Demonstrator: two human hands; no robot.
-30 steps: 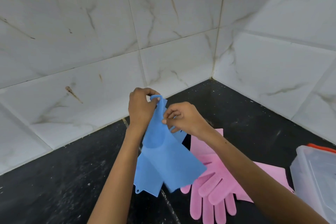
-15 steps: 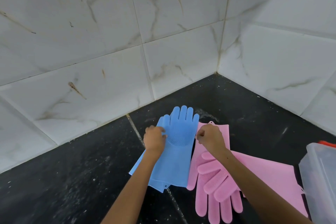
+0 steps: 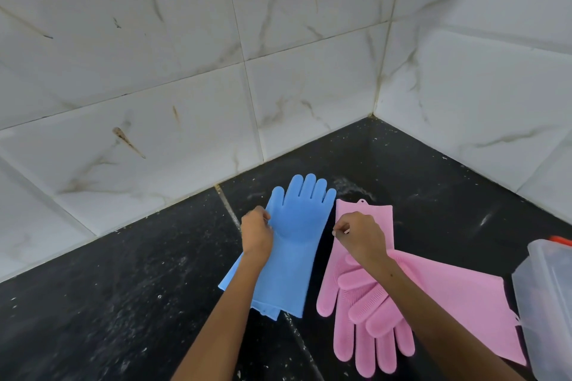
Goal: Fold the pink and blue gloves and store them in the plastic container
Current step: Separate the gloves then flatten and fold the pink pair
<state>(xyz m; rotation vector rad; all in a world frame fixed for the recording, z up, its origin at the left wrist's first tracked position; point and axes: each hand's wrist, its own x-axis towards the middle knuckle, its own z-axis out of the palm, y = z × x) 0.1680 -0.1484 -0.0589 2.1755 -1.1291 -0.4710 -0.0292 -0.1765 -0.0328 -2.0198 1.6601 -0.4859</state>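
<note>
Fingers of the left hand (image 3: 256,233) curl onto the left edge of the blue gloves (image 3: 294,241), which lie flat and stacked on the black speckled counter (image 3: 123,303) near its tiled back corner. Beside them the right hand (image 3: 360,237) hovers in a loose fist, gripping nothing, over the ribbed pink gloves (image 3: 371,303). At the counter's right edge stands the translucent plastic container (image 3: 548,297).

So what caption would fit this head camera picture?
Two hands, left and right, flatten blue gloves beside pink gloves on a black counter.
</note>
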